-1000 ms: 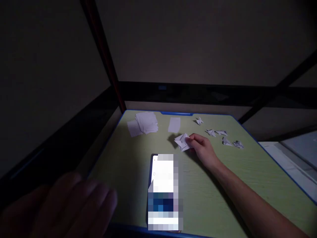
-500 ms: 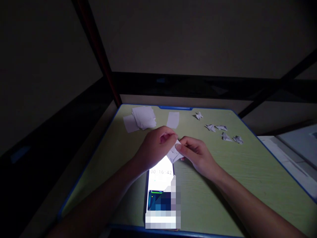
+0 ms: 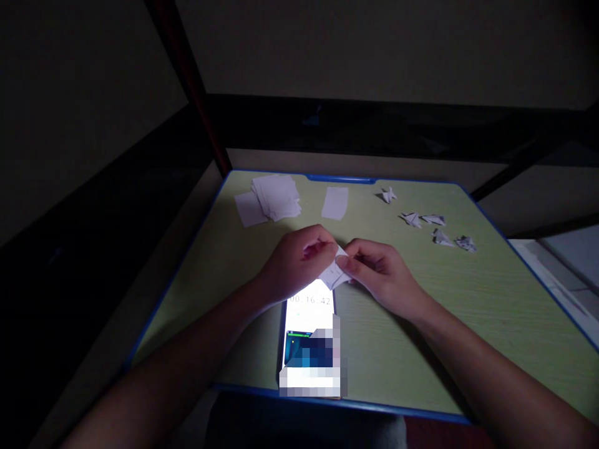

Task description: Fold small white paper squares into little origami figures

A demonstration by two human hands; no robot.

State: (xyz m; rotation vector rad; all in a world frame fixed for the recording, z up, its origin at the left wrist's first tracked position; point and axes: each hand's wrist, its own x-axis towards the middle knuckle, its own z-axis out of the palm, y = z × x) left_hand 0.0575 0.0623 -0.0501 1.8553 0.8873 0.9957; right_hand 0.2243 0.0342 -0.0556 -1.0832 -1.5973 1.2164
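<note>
A small folded piece of white paper is held between both hands above the far end of a lit phone. My left hand is closed, its thumb and fingers pinching the paper's upper left edge. On the other side, my right hand grips the paper with the thumb on top and the fingers curled behind. Crease lines run across the sheet. Part of it is hidden by the fingers.
At the far left of the green table lies a stack of white paper. A single sheet sits near the far edge. Several folded paper figures, including one paper figure, are spread at the far right.
The view has tilted down, so the table sits higher and its front edge shows. Both hands keep hold of the paper with almost the same grip.
</note>
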